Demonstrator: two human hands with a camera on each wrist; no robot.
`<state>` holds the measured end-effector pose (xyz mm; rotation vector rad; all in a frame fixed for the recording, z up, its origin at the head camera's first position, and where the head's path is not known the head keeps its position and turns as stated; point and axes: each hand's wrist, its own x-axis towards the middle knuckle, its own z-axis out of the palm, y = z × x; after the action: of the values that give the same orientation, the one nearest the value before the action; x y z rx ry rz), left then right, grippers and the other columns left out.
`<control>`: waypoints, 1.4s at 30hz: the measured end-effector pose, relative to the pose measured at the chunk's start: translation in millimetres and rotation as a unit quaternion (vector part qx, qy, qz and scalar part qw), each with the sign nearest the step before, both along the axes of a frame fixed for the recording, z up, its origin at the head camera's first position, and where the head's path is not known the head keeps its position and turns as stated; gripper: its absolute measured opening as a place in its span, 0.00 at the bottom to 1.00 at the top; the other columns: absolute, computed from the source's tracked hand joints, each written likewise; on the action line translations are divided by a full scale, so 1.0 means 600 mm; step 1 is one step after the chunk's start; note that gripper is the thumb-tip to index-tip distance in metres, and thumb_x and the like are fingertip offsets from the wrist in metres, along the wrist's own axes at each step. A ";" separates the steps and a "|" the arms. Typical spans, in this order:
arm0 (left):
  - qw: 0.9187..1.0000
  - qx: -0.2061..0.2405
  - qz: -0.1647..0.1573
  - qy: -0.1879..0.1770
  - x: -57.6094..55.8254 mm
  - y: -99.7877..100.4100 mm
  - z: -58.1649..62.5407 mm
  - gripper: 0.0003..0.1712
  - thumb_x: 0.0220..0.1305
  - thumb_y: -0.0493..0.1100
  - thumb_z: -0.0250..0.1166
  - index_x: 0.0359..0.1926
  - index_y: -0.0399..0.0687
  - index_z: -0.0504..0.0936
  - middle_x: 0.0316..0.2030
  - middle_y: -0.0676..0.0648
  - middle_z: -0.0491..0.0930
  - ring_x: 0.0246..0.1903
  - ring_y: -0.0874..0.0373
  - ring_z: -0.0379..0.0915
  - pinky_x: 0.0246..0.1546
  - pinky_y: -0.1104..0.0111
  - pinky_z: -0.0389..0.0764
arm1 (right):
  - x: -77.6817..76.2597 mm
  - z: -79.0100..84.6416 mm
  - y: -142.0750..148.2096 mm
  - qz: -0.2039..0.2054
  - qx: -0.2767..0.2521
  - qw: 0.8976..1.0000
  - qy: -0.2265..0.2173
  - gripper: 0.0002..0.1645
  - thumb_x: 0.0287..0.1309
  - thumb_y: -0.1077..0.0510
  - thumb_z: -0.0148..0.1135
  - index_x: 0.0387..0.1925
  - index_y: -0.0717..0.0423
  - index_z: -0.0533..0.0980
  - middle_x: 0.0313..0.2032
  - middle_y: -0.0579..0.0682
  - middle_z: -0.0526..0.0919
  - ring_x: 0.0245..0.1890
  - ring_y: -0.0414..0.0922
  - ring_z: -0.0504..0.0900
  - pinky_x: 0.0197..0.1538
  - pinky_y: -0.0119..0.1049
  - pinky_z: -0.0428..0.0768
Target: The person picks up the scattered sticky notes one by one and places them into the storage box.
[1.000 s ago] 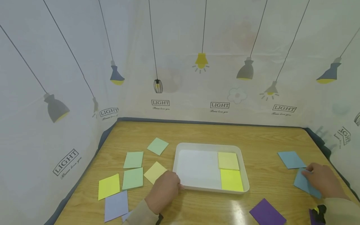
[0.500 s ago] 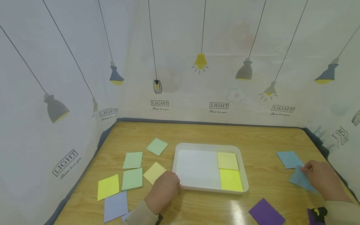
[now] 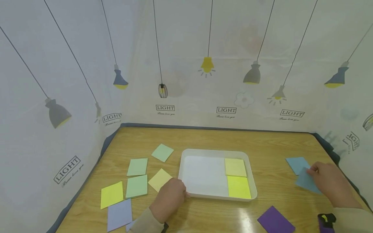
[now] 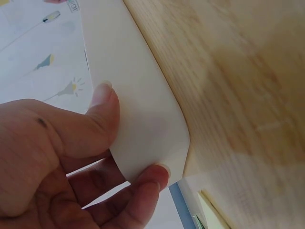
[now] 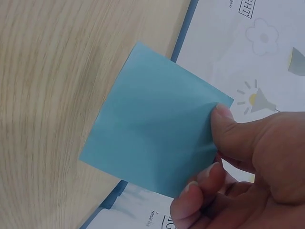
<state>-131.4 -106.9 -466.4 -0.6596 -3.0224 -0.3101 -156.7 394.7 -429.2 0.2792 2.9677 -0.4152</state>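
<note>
My right hand [image 3: 329, 181] pinches a square blue sticky note [image 5: 147, 119] by one side, with the thumb on its face and fingers behind. In the head view the note tilts above the table and overlaps a second blue sticky note [image 3: 297, 164]. At the near left corner of the white tray [image 3: 204, 195], my left hand [image 3: 170, 198] grips the wall; in the left wrist view its thumb [image 4: 106, 107] presses the outer side and fingers curl over the rim. Inside the tray, a pale yellow note [image 3: 235, 167] and a bright yellow note [image 3: 239, 187] lie along the right end.
Left of the tray lie several green notes [image 3: 137, 186], a pale yellow note [image 3: 158, 179], a bright yellow note [image 3: 112, 195] and lilac notes [image 3: 119, 215]. Purple notes [image 3: 276, 220] lie at the front right. Printed cloth walls [image 3: 186, 38] enclose the wooden table [image 3: 271, 145].
My right hand has lifted the blue sticky note off the table and moved it slightly left and away from me. The left hand stays on the tray.
</note>
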 end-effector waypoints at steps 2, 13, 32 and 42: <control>1.000 0.001 0.000 0.000 0.000 0.000 0.000 0.16 0.59 0.48 0.73 0.18 0.48 0.86 0.19 0.55 0.77 0.23 0.65 0.66 0.29 0.71 0.76 | 0.000 0.002 -0.002 0.009 0.001 1.000 0.008 0.19 0.71 0.58 0.56 0.42 0.76 0.75 0.35 0.68 0.82 0.32 0.55 0.80 0.31 0.46 0.76; 1.000 -0.002 0.005 0.001 0.001 0.001 0.002 0.15 0.59 0.47 0.73 0.19 0.47 0.87 0.20 0.54 0.77 0.24 0.64 0.68 0.30 0.70 0.78 | -0.004 0.010 -0.015 0.025 -0.022 0.999 -0.008 0.20 0.73 0.56 0.54 0.43 0.75 0.75 0.39 0.70 0.81 0.39 0.60 0.79 0.36 0.49 0.77; 1.000 0.008 0.009 -0.013 -0.001 0.002 0.000 0.14 0.59 0.47 0.73 0.20 0.48 0.87 0.21 0.55 0.78 0.25 0.64 0.69 0.30 0.70 0.78 | -0.004 0.030 -0.092 0.069 -0.026 0.995 0.064 0.15 0.72 0.56 0.56 0.40 0.69 0.77 0.36 0.66 0.80 0.34 0.55 0.78 0.32 0.46 0.76; 1.000 0.008 0.012 -0.015 0.000 0.003 0.004 0.12 0.59 0.46 0.73 0.21 0.47 0.88 0.22 0.54 0.79 0.27 0.62 0.72 0.33 0.67 0.79 | -0.003 0.034 -0.120 0.072 -0.019 0.993 0.087 0.16 0.73 0.56 0.56 0.44 0.69 0.76 0.40 0.69 0.77 0.35 0.55 0.78 0.34 0.47 0.76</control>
<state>-131.3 -105.2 -464.2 -0.6219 -3.0511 -0.3461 -158.5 322.5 -408.8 0.0236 3.1185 -0.5009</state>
